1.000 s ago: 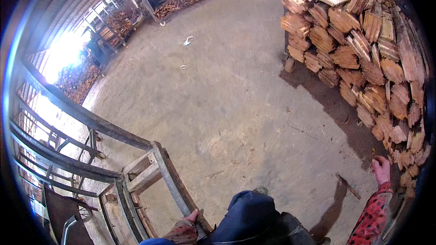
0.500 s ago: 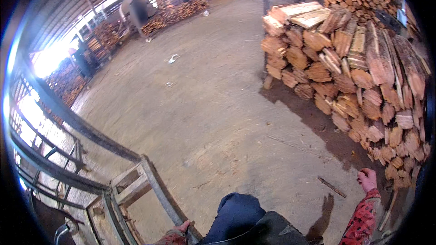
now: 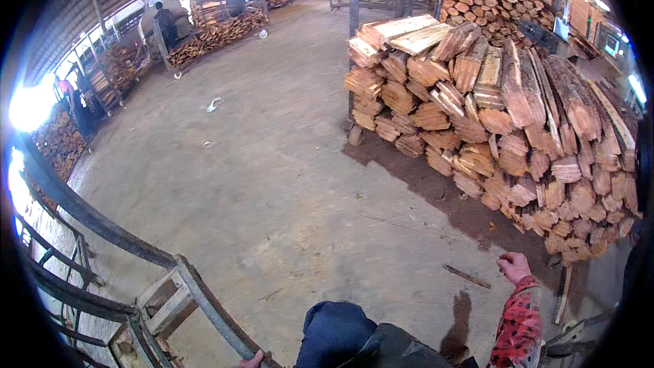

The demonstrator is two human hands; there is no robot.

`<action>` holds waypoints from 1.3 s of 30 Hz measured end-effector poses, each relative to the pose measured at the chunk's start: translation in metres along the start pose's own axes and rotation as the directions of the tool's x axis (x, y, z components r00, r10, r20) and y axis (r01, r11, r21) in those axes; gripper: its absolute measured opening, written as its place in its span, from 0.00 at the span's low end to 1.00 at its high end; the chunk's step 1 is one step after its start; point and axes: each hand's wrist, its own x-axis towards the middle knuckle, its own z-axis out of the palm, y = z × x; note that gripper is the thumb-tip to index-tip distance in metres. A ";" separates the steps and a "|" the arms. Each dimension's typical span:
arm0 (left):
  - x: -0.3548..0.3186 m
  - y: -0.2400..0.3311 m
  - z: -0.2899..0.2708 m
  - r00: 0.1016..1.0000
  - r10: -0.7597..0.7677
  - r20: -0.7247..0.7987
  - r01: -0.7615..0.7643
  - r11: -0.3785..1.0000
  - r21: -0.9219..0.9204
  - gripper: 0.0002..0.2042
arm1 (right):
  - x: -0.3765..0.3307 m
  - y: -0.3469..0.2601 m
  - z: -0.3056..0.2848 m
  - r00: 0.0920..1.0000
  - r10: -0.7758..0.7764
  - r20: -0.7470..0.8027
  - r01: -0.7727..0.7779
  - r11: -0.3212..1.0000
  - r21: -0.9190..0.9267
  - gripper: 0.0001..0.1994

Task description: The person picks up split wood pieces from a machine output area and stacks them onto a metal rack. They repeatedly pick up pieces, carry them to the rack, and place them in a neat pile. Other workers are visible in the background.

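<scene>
My right hand is out in front at the lower right, fingers curled with nothing in them, just short of the low end of a big stack of split firewood. Its sleeve is red and patterned. My left hand shows only as fingertips at the bottom edge, resting on a grey metal rail of a cart frame. My knee in dark blue trousers is raised between them. A thin wood sliver lies on the concrete left of my right hand.
A metal rack with wooden slats fills the lower left. Bare concrete floor stretches ahead. More wood piles and carts stand at the far left, with a person beside them and another person by the left wall.
The view has swung left and the wood stack sits closer to the middle. My right hand has lifted slightly and curled. The left hand has slipped toward the bottom edge.
</scene>
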 end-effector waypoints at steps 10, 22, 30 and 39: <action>-0.012 0.094 0.007 0.966 -0.094 0.240 -0.087 0.758 0.646 0.27 | -0.035 0.042 -0.016 0.997 -0.040 -0.064 0.034 0.995 -0.091 0.14; -0.237 0.304 0.279 0.029 0.375 0.927 -0.952 -0.273 0.140 0.23 | -0.093 0.122 -0.027 0.960 0.272 -0.066 -0.265 0.959 0.100 0.11; -0.309 0.248 0.390 -0.181 -0.127 0.975 -0.823 -0.524 -0.221 0.25 | -0.101 0.132 -0.012 0.962 0.271 -0.033 -0.272 0.958 -0.085 0.13; -0.265 0.208 0.430 -0.012 -0.346 0.938 -0.800 -0.560 -0.217 0.26 | -0.105 0.150 -0.011 0.930 0.366 0.013 -0.364 0.928 -0.073 0.11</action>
